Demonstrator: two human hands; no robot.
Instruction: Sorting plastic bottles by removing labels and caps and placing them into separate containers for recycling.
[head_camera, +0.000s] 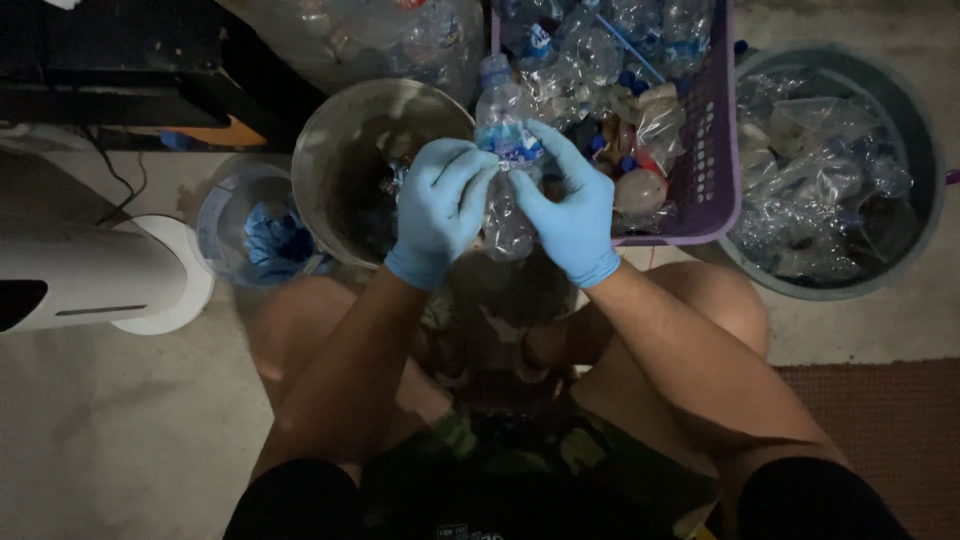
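Both my hands wear blue gloves and hold one clear plastic bottle (503, 110) with a blue cap and a blue label. My left hand (440, 205) grips the bottle's left side around the label. On the right side, my right hand (570, 205) pinches at the label with its fingertips. The bottle stands roughly upright above my knees, and its lower part is crumpled.
A purple perforated basket (715, 150) full of plastic bottles sits ahead. A grey round tub (920, 150) of clear plastic stands at right. A metal bowl (345, 130) and a small bucket (225, 215) with blue scraps lie at left, beside a white cylindrical appliance (90, 275).
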